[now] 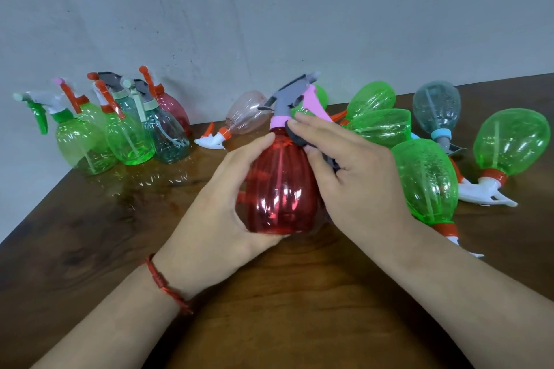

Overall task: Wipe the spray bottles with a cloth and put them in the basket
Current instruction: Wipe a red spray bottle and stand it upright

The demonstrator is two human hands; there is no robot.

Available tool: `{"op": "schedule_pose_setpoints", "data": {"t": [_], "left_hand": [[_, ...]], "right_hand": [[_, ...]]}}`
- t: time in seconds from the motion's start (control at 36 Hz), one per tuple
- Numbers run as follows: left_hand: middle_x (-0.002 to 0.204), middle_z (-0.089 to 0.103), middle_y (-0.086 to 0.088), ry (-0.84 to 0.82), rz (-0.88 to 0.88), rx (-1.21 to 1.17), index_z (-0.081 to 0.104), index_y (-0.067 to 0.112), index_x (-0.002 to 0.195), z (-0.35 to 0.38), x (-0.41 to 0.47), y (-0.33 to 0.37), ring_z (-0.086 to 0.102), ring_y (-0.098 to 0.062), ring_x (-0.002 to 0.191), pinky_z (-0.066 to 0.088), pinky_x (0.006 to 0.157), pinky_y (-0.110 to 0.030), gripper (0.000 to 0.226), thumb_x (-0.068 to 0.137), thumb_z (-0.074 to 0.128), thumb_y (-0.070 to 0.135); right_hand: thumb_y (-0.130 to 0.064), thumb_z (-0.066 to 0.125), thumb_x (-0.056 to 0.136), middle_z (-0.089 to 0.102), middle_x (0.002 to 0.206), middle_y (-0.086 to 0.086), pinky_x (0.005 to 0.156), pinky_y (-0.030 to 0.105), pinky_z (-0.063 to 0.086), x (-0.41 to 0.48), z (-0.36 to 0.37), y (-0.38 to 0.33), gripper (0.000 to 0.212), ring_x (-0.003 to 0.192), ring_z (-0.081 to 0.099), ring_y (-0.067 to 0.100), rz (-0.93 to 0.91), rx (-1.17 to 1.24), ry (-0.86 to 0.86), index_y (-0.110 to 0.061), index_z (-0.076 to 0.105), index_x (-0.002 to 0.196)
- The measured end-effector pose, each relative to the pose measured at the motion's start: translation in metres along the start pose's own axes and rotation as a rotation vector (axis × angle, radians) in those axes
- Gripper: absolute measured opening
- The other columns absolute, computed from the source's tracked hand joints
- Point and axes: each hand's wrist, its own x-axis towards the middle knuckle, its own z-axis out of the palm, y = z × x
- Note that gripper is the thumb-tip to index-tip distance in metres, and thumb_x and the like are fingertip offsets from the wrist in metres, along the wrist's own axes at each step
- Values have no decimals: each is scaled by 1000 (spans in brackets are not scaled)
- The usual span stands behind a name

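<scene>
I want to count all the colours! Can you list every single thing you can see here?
red spray bottle: one, red with a pink collar and grey head, upright in the hands, middle
cloth: one, dark grey, on the red spray bottle's neck
standing bottles: about six, green, teal and pink, far left by the wall
lying green bottles: about five, green, right side
grey-blue bottle: one, lying at the back right
pale pink bottle: one, lying at the back, middle
table: one, brown wood
wall: grey, behind
bracelet: one, red, left wrist
left hand: grips the red spray bottle
right hand: holds the cloth against it
</scene>
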Motion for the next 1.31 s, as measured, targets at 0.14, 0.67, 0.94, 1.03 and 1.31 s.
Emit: {"op": "schedule_pose_setpoints", "data": {"t": [0.14, 0.67, 0.94, 1.03, 1.31], "left_hand": [[162, 44, 9, 8, -18, 3, 32, 30, 165, -3, 0, -5, 48, -19, 149, 48, 118, -46, 113, 74, 99, 28], [125, 76, 1, 309, -323, -448, 59, 33, 143, -8, 10, -9, 76, -17, 112, 62, 89, -29, 95, 58, 96, 8], [153, 55, 13, 158, -160, -162, 42, 35, 159, -5, 1, -3, 57, -14, 141, 55, 110, -43, 112, 66, 103, 18], [163, 45, 7, 118, -83, -82, 35, 34, 163, -3, 0, -7, 47, -23, 151, 46, 118, -53, 115, 69, 101, 32], [163, 39, 6, 49, 17, -1, 31, 27, 166, 1, -1, -3, 40, -23, 154, 41, 123, -48, 116, 74, 100, 37]], "right_hand": [[4, 62, 99, 71, 132, -13, 107, 19, 48, 4, -3, -2, 40, 127, 62, -1, 53, 151, -101, -20, 77, 128], [7, 62, 101, 72, 131, -5, 105, 35, 51, 4, -5, -6, 34, 123, 64, 17, -328, 98, -369, -13, 78, 123], [0, 61, 102, 71, 135, -9, 109, 30, 51, 4, -5, -3, 35, 128, 63, 5, -152, 85, -184, -18, 77, 127], [5, 61, 100, 70, 134, -9, 110, 20, 47, 5, -3, -3, 39, 128, 61, -2, -65, 114, -147, -16, 76, 129], [-3, 58, 104, 62, 147, -14, 118, 18, 38, 5, 1, -2, 42, 138, 51, -7, 77, 122, -87, -22, 69, 139]]}}
